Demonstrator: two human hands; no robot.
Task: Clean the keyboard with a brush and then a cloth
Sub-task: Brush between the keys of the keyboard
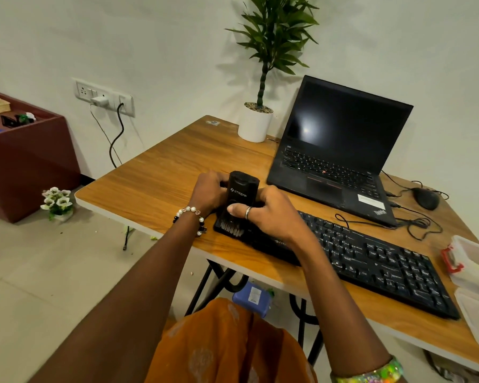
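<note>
A long black keyboard [376, 261] lies across the wooden table [161, 183], slanting from centre to lower right. At its left end a black brush tool [242, 192] with pale bristles [231, 226] stands upright, bristles down on the keys. My left hand [209, 190] grips the brush body from the left. My right hand [268, 211], wearing a ring, curls around the brush from the right, thumb across its front. No cloth is visible.
An open black laptop [340, 150] sits behind the keyboard, with a black mouse [425, 198] and tangled cables to its right. A potted plant [256, 123] stands at the back edge. Clear plastic containers [473, 269] sit at the right edge. A maroon cabinet [25, 158] stands left.
</note>
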